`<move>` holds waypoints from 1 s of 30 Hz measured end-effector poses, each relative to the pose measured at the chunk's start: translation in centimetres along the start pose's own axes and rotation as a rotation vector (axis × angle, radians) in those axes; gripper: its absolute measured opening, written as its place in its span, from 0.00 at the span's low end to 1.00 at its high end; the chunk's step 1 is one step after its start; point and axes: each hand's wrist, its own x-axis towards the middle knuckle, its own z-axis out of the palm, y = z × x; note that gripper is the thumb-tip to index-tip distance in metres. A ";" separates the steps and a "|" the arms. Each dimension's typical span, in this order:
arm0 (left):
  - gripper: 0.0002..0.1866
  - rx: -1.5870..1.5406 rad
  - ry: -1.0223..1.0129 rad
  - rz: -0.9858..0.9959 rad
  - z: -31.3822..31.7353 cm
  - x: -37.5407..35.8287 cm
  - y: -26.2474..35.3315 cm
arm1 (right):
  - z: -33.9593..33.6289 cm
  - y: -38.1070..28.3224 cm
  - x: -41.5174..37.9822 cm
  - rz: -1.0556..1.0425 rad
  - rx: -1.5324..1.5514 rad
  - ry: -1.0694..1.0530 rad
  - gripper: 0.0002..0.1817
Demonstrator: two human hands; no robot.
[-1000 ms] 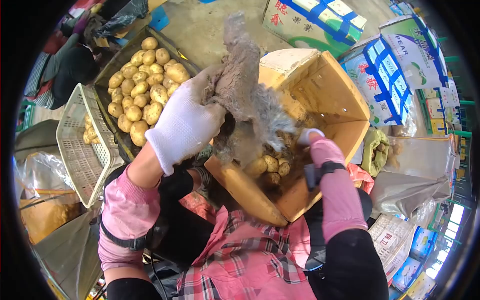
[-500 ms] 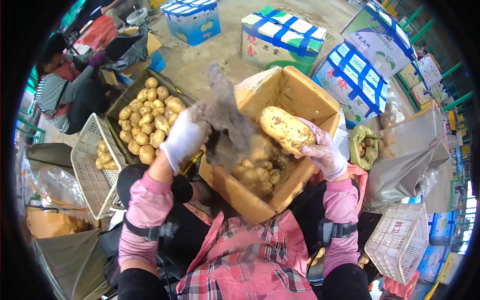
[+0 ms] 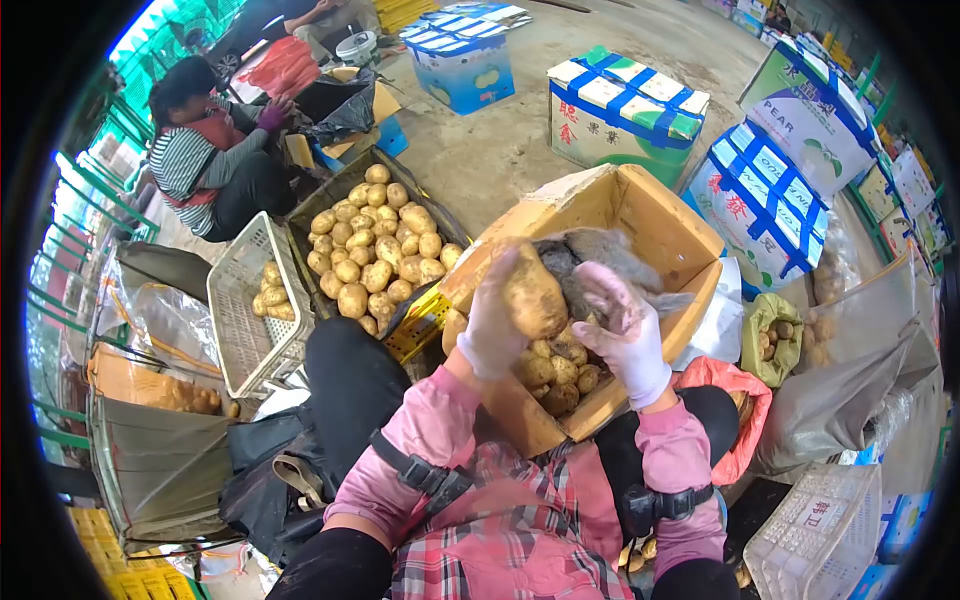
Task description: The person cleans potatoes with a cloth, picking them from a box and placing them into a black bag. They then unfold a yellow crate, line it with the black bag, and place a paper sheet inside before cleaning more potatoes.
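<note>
Head view. The left hand (image 3: 492, 325), in a white glove, is closed around a large potato (image 3: 534, 294), holding it over the open cardboard box (image 3: 655, 215) on the person's lap. The right hand (image 3: 627, 330), also gloved, has its fingers spread and rests against a grey dusty bag (image 3: 590, 255) lying in the box, just beside the potato. Smaller potatoes (image 3: 560, 368) lie on the box floor below both hands. To the left stand a crate of potatoes (image 3: 375, 245) and a white basket (image 3: 245, 310); another person (image 3: 205, 160) sits beyond
</note>
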 end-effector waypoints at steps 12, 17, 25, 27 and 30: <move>0.28 -0.100 -0.149 -0.144 0.8 1.4 -0.8 | -0.2 1.5 2.1 0.134 -0.047 0.365 0.16; 0.31 -0.193 -0.134 -0.181 -1.9 3.5 -1.2 | -1.2 3.4 3.0 -0.084 -0.225 0.625 0.14; 0.34 -0.096 0.029 -0.167 -7.7 4.1 0.3 | -1.5 1.6 1.6 -0.192 -0.419 0.253 0.14; 0.32 -0.101 -0.110 -0.171 -4.9 2.8 0.1 | 1.8 1.3 2.5 -0.425 -0.784 -0.006 0.14; 0.27 0.804 -0.202 0.169 -6.0 2.9 -1.8 | 4.1 4.2 2.5 -0.273 -0.650 0.050 0.18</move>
